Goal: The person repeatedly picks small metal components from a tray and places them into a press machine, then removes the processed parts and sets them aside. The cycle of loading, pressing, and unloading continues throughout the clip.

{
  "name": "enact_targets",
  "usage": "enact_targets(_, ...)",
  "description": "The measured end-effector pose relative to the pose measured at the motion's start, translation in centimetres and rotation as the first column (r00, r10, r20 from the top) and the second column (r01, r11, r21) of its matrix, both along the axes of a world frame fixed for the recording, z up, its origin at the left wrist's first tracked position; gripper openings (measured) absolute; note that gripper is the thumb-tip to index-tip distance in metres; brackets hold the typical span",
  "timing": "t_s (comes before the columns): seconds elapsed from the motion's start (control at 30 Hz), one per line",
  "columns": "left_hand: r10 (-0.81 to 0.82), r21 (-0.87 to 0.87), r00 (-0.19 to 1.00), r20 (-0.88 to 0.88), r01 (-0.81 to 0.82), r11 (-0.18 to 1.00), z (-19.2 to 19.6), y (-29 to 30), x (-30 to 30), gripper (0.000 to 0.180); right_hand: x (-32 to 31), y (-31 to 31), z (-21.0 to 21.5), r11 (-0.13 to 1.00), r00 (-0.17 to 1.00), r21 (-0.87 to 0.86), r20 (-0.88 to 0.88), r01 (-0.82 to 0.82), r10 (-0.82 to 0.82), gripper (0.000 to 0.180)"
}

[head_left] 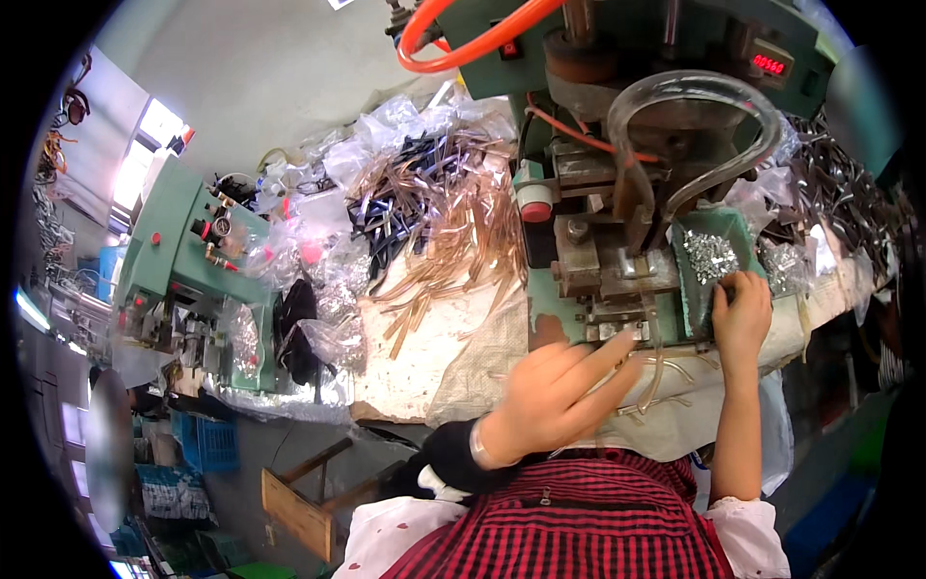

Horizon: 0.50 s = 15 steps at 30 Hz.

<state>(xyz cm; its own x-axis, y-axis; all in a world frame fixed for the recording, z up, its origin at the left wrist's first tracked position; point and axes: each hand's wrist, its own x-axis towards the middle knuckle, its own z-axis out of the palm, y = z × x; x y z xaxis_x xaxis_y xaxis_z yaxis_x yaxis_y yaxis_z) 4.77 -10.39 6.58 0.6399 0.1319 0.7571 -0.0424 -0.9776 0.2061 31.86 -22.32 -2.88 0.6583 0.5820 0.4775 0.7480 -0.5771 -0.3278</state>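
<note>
1. Lying heaped in a green tray (698, 307) just right of a press, small silver metal pieces (711, 259) sit near the person's fingertips. Loose and tiny, they could easily be picked up in pairs or slip out, most likely because they overlap so closely.

2. At the tray's near end, the right hand (744, 315) bends its fingers down over the rim. Its grip looks narrow, though whether a piece is pinched there cannot be told. A knuckle catching the rim could tip or jog the tray and spill pieces.

3. Before the press, the left hand (564, 394) appears blurred, its fingers pointing to the small tooling block (617, 331). The grip looks partly closed; what it holds, if anything, cannot be made out. Gravest risk, by judgement: fingertips this near the tooling could be pinched should the press (603, 259) cycle early.

4. Below the tooling, a few thin curved strips (658, 372) lie at the front edge, near the left hand. A brushing sleeve (453, 454) could sweep them off.

5. Farther left, tan strips (463, 246) and dark strips (391, 207) spread in a tangle across the covered surface (391, 386). Drawing one out could drag its neighbours along.

6. Overhead, a clear hose (762, 101) loops in front of the machine; a raised hand might snag it.
</note>
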Motion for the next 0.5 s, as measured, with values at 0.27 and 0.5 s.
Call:
enact_targets(0.27,0.604,0.011,0.774,-0.191,-0.613,0.79,-0.8,11.9,-10.0,0.012,-1.9,2.1,1.8,0.914,0.96,0.404,-0.236,-0.042,0.148,0.018)
enact_targets(0.5,0.609,0.335,0.633,-0.479,-0.509,0.793,-11.9,17.1,-6.5,0.004,-2.0,2.6,0.6,0.882,0.931,0.466,-0.285,-0.074,0.228,0.015)
